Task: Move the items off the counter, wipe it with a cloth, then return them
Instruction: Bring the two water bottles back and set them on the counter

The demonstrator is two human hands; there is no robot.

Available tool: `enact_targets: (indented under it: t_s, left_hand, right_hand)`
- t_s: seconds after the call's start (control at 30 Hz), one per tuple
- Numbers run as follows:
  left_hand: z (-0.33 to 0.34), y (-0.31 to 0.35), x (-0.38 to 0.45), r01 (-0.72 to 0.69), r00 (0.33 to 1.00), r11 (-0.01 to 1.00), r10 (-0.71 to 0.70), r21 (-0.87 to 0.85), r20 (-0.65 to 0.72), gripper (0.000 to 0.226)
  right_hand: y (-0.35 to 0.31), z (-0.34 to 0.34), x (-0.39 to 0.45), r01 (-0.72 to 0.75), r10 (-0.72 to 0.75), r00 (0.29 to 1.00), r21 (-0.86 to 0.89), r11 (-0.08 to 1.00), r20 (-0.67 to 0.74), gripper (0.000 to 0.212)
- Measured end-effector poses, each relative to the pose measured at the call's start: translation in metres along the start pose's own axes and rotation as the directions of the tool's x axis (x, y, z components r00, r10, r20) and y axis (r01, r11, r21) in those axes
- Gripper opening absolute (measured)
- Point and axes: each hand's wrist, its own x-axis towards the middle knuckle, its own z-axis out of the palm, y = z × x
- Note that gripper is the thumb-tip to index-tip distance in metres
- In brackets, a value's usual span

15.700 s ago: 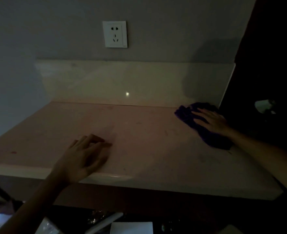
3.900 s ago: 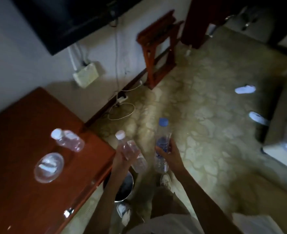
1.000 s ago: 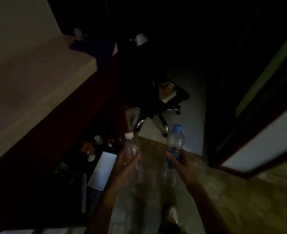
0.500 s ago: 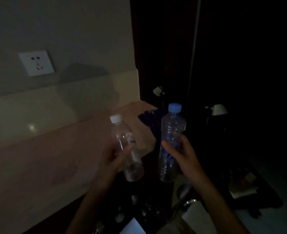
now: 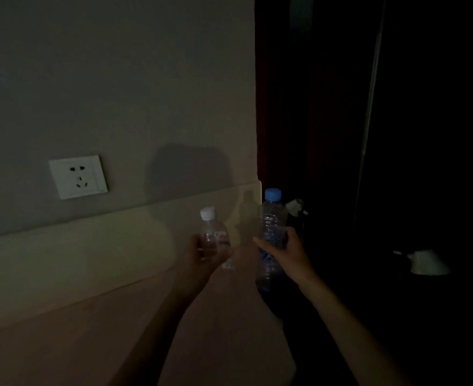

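Your left hand [image 5: 201,257] has its fingers curled round the small clear bottle [image 5: 215,236], the one with the white cap [image 5: 207,213]; thumb on the near side, grasp about mid-body. Your right hand [image 5: 288,253] is wrapped round the taller bottle [image 5: 271,227] with the blue cap [image 5: 273,194], fingers across its label band. Both bottles upright, side by side, close but not touching (a small gap shows between them). Both are held up over the far right end of the counter [image 5: 96,338]; the tall one sits right at the counter's right edge. I can't tell if either base touches the surface, since the light is too low. Behind them, the pale backsplash [image 5: 90,252] runs along the wall [image 5: 118,79], and the bottles cast shadows on it. A white wall socket [image 5: 78,176] sits above the backsplash, well to the left of your hands. Right of the counter it's nearly black; a pale cone-shaped object [image 5: 427,263] shows low on the far right, unclear what it is.
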Motion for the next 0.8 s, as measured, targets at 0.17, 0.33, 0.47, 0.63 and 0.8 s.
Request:
enact_targets:
  t_s: [0.17, 0.33, 0.47, 0.63, 0.8]
  left_hand:
    - [0.031, -0.016, 0.050, 0.015, 0.999, 0.996, -0.012, 0.089, -0.034, 0.039]
    - [0.069, -0.023, 0.095, 0.045, 0.998, 0.991, -0.038, 0.129, -0.057, 0.046]
    - [0.089, -0.031, 0.118, 0.054, 0.990, 0.976, -0.024, 0.213, -0.142, 0.054]
    - [0.093, -0.057, 0.124, 0.099, 0.978, 0.939, -0.031, 0.329, -0.206, 0.069]
    - [0.094, -0.061, 0.120, 0.081, 0.968, 0.913, 0.023, 0.401, -0.249, 0.060]
  right_hand:
    - [0.029, 0.010, 0.078, 0.018, -0.015, 0.998, -0.045, 0.999, 0.068, 0.048]
    - [0.052, 0.016, 0.147, 0.059, -0.050, 0.989, -0.065, 0.996, 0.139, 0.044]
    - [0.066, 0.024, 0.166, 0.068, -0.060, 0.991, -0.064, 0.996, 0.117, 0.057]
    - [0.079, 0.034, 0.172, 0.122, -0.116, 0.985, -0.036, 0.992, 0.127, 0.064]
    - [0.087, 0.027, 0.169, 0.144, -0.144, 0.983, 0.005, 0.990, 0.112, 0.066]
